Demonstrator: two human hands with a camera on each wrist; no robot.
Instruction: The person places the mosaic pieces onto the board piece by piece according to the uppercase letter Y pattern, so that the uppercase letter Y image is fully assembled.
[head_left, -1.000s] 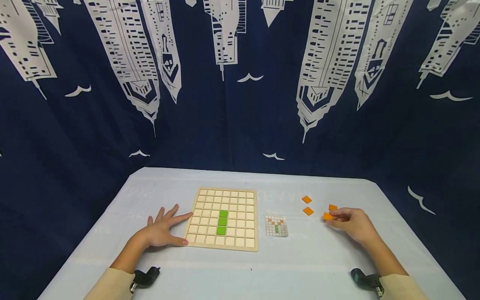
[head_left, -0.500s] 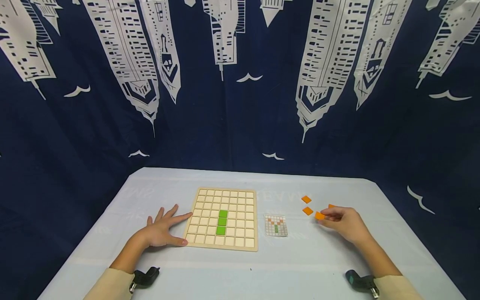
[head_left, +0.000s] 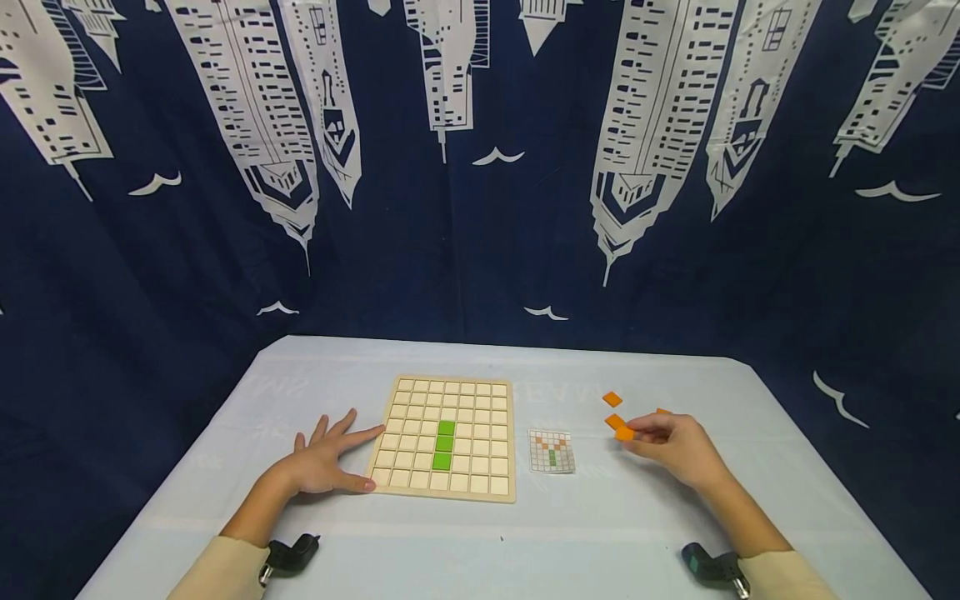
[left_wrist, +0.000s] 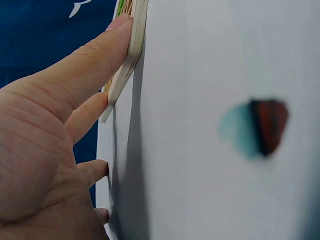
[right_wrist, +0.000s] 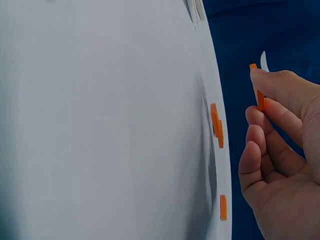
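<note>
Right hand [head_left: 678, 447] has moved left, pinching a tile [head_left: 624, 434], which only its wrist view shows plainly raised. Left hand [head_left: 322, 463], spread wide, touches the board [head_left: 481, 445].

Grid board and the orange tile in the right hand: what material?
Grid board: looks like wood, matte finish; pale tan, streaked edge in the left wrist view.
Orange tile: seems matte; painted wood or plastic, unclear which; even colour, no grain visible.

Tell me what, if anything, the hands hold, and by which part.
The right hand pinches an orange tile between thumb and fingers, by the side nearest that hand. The left hand grips nothing; it touches the left edge of the board.
</note>
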